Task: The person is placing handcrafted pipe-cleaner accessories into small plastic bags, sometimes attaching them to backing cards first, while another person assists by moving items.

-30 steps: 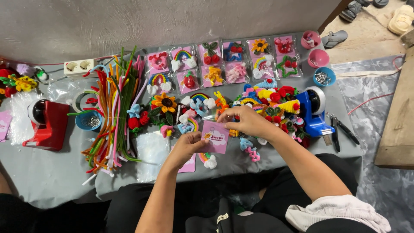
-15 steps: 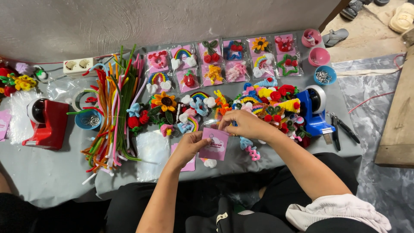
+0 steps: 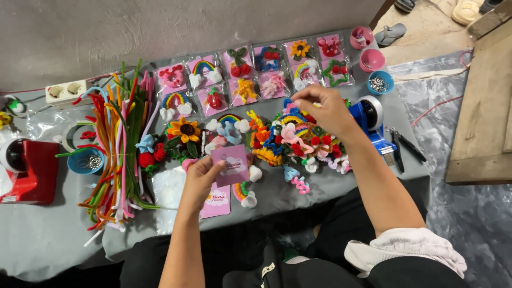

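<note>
My left hand holds a small pink card by its left edge, just above the grey cloth. My right hand hovers over a heap of colourful pipe-cleaner ornaments, fingers pinched at the top of the pile near the blue tape dispenser; whether anything sits between the fingertips I cannot tell. A second pink card lies under the left hand, beside a small rainbow ornament.
A bundle of pipe cleaners lies at left, next to a red machine. Packaged ornaments on pink cards line the back. Small bowls and pliers sit at right. A wooden board stands beyond.
My right hand has left the pink card and moved up and right onto the ornament pile. My left hand keeps the card in place.
</note>
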